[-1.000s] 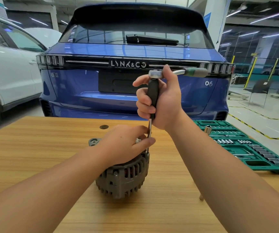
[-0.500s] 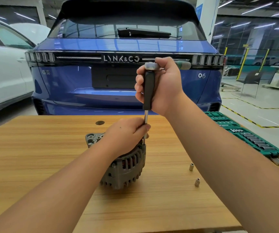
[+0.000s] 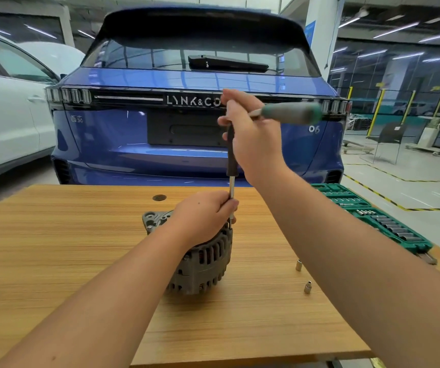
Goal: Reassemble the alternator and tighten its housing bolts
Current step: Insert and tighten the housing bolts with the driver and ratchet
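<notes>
A grey finned alternator (image 3: 203, 264) stands on the wooden table (image 3: 54, 248). My left hand (image 3: 204, 215) rests on its top and pinches the thin steel shaft of a long extension bar (image 3: 231, 155) that stands upright on the alternator's right rim. My right hand (image 3: 253, 139) grips the top of that bar, where a ratchet wrench with a green handle (image 3: 290, 112) sticks out to the right. The bolt under the bar is hidden by my left hand.
Two small loose sockets (image 3: 298, 264) (image 3: 307, 287) lie on the table right of the alternator. A green socket set case (image 3: 372, 216) lies open at the table's right edge. A blue car (image 3: 160, 134) stands just behind the table, a white car (image 3: 6, 115) at left.
The ratchet's green handle has swung and now juts out further to the right of my right hand. My left hand stays on the alternator and the bar's shaft. The camera has shifted slightly.
</notes>
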